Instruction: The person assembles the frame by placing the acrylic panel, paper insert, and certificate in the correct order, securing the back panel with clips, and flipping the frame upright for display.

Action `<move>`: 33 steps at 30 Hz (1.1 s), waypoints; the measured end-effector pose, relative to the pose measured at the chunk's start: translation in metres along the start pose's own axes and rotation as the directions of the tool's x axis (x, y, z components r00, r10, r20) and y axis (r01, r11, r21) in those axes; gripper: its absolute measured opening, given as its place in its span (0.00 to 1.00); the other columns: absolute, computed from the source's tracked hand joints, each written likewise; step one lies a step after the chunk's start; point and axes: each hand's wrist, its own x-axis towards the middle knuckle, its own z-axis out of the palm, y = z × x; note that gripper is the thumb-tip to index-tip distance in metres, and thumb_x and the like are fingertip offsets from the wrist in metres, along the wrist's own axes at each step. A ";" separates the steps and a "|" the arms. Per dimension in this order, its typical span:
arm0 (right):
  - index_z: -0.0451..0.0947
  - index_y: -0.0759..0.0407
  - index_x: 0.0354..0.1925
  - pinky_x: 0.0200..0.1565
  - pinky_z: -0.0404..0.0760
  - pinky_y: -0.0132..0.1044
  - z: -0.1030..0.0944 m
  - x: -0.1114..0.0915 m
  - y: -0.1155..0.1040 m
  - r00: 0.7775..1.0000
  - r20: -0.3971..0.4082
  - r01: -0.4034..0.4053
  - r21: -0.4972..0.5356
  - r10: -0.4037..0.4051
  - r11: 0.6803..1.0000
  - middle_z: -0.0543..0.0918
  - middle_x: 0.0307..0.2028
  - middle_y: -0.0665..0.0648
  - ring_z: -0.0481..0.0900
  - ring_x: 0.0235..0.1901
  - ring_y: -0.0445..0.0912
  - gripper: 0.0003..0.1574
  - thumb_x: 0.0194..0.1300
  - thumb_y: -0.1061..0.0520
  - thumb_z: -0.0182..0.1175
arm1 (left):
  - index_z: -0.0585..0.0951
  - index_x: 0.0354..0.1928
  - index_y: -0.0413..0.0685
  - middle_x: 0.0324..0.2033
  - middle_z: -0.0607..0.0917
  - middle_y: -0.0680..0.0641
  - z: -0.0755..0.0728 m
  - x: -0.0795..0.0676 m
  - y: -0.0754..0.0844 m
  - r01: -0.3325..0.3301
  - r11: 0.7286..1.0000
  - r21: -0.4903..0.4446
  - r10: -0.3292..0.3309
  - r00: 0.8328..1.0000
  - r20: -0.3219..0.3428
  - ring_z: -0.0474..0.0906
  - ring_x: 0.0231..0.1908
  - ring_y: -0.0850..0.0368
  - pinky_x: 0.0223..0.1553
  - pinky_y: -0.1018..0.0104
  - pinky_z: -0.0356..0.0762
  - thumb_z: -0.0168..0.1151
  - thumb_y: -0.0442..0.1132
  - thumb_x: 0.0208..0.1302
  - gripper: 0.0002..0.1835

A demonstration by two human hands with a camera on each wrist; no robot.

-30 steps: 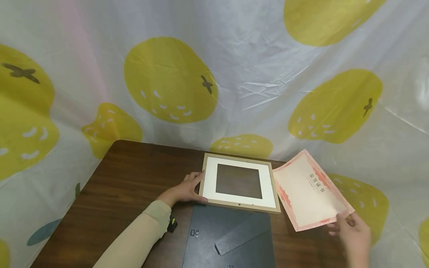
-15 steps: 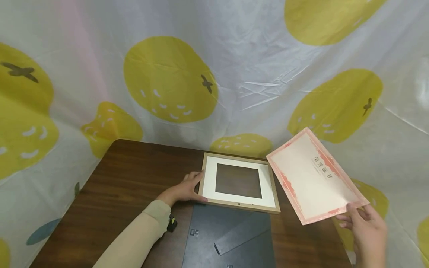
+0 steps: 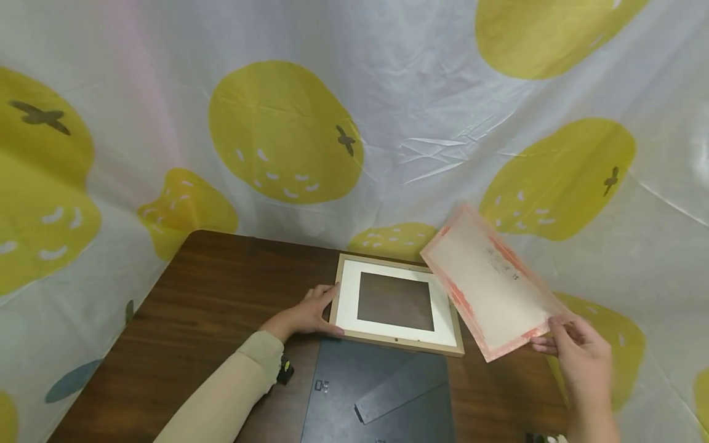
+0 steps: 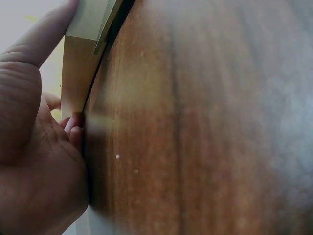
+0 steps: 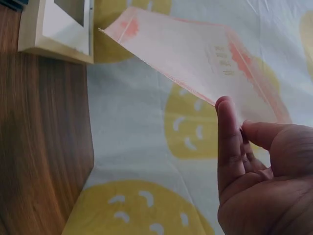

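Right hand (image 3: pixel 581 354) pinching certificate (image 3: pixel 482 274) near corner; left hand (image 3: pixel 303 314) spread against frame (image 3: pixel 399 343).

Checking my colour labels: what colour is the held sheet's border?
The border of the sheet is pink with red patches, clearest in the head view.

Two hands show, one left hand (image 3: pixel 304 312) and one right hand (image 3: pixel 586 355); one red-bordered sheet (image 3: pixel 487 286), one wooden frame (image 3: pixel 382 339), one dark backing board (image 3: pixel 379 381), one table (image 3: pixel 238 295), one fruit-printed cloth (image 3: pixel 415 111).
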 end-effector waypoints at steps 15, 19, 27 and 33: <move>0.92 0.63 0.54 0.35 0.84 0.19 0.067 -0.014 0.035 0.717 0.152 0.687 -0.318 -0.681 0.653 0.90 0.30 0.63 0.87 0.28 0.30 0.23 0.68 0.79 0.64 | 0.45 0.90 0.55 0.86 0.52 0.40 -0.001 -0.005 0.007 -0.016 1.000 -0.021 0.016 1.000 0.006 0.50 0.83 0.38 0.79 0.32 0.61 0.83 0.65 0.57 0.72; 0.93 0.57 0.54 0.38 0.78 0.14 0.087 -0.019 0.052 0.551 0.243 0.805 -0.406 -0.799 0.432 0.90 0.33 0.58 0.84 0.31 0.34 0.30 0.58 0.80 0.69 | 0.45 0.90 0.55 0.86 0.52 0.40 -0.002 -0.004 0.005 -0.023 1.000 -0.011 0.023 1.000 0.002 0.50 0.83 0.38 0.79 0.33 0.62 0.83 0.65 0.57 0.72; 0.92 0.52 0.57 0.34 0.83 0.37 0.106 -0.024 0.079 0.393 0.463 0.906 -0.342 -0.794 0.249 0.92 0.43 0.55 0.92 0.36 0.51 0.21 0.80 0.62 0.55 | 0.53 0.89 0.54 0.84 0.55 0.38 -0.001 -0.004 0.007 -0.024 1.000 0.008 0.024 1.000 -0.009 0.53 0.81 0.38 0.79 0.34 0.61 0.84 0.64 0.56 0.67; 0.93 0.58 0.54 0.35 0.74 0.23 0.098 -0.027 0.095 0.424 0.437 0.905 -0.234 -0.793 0.355 0.91 0.47 0.63 0.85 0.36 0.46 0.31 0.61 0.78 0.58 | 0.47 0.90 0.56 0.84 0.54 0.39 0.002 -0.003 0.006 -0.040 0.999 -0.015 0.039 0.999 -0.010 0.51 0.81 0.38 0.79 0.32 0.60 0.85 0.61 0.55 0.71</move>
